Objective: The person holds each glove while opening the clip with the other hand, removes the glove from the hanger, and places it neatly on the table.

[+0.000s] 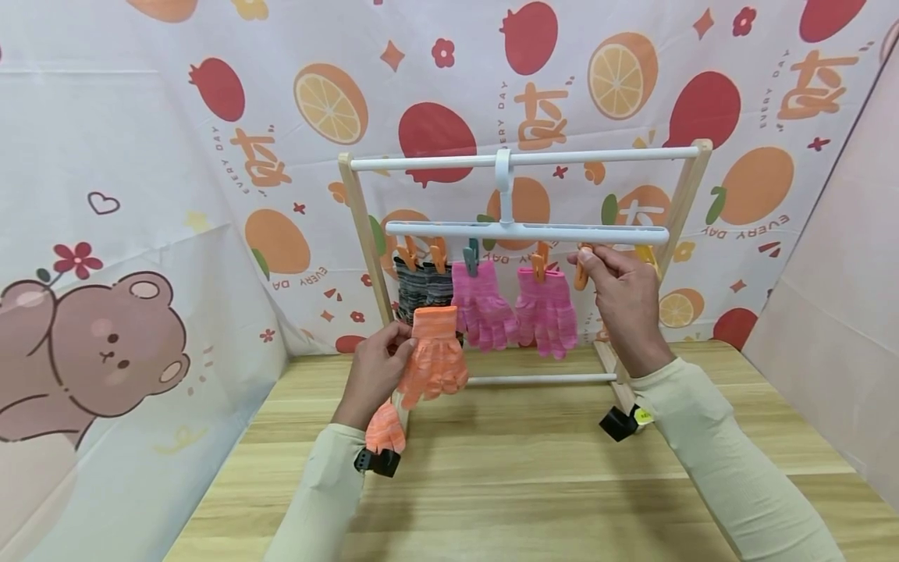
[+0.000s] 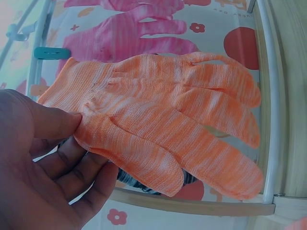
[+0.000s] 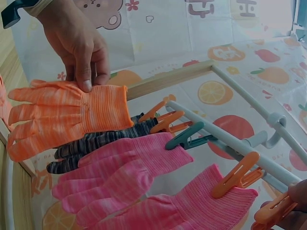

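Head view: near centre, the left hand [image 1: 378,367] pinches an orange glove [image 1: 435,359], likely light and limp, best held by its cuff [image 1: 435,318]; right of centre, the right hand [image 1: 630,304] grips a peg [image 1: 581,278].

Free room before pink gloves [image 1: 546,312]

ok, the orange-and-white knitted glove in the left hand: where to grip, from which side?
Pinch the glove by the side edge of its ribbed cuff, near the palm, coming from the person's left, thumb in front. The cuff is uppermost and flat, the glove's fingers hang below; the left hand pinches about there, which should leave the top edge free.
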{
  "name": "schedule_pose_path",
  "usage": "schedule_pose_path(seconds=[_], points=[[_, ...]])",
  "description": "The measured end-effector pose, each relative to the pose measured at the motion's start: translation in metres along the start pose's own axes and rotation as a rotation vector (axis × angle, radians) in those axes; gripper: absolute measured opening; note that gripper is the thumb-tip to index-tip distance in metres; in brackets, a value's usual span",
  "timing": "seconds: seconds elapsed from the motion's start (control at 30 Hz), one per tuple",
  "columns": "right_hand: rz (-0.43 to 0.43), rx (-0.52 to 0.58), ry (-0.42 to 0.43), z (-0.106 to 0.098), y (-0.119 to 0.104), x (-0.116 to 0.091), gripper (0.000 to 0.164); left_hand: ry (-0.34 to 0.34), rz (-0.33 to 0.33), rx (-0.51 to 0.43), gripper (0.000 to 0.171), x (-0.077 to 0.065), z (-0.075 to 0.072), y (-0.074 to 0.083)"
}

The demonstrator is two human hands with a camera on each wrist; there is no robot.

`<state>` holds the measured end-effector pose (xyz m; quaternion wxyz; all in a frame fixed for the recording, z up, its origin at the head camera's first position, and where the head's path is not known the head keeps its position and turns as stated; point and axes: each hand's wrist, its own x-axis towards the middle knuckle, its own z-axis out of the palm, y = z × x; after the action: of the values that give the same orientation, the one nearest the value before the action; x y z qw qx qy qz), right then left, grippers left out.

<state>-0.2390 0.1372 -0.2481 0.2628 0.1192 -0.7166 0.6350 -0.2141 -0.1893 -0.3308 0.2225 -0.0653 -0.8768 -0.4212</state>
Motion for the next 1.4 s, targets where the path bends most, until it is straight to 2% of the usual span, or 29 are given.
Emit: schedule_pose_path(seconds=[0.63, 0.93, 1.4], points=[[-0.009, -0.001, -0.003, 0.000, 0.001, 0.000, 0.032, 0.002, -0.012, 0.006, 0.008, -0.005, -0.008, -0.009], [-0.010, -0.026, 0.004, 0.000, 0.001, 0.001, 0.031, 0.016, 0.001, 0.042, 0.007, -0.004, -0.012, -0.014], [-0.008, -0.022, 0.002, 0.000, -0.002, 0.000, 0.032, 0.018, -0.059, 0.064, 0.007, -0.004, -0.017, -0.018]])
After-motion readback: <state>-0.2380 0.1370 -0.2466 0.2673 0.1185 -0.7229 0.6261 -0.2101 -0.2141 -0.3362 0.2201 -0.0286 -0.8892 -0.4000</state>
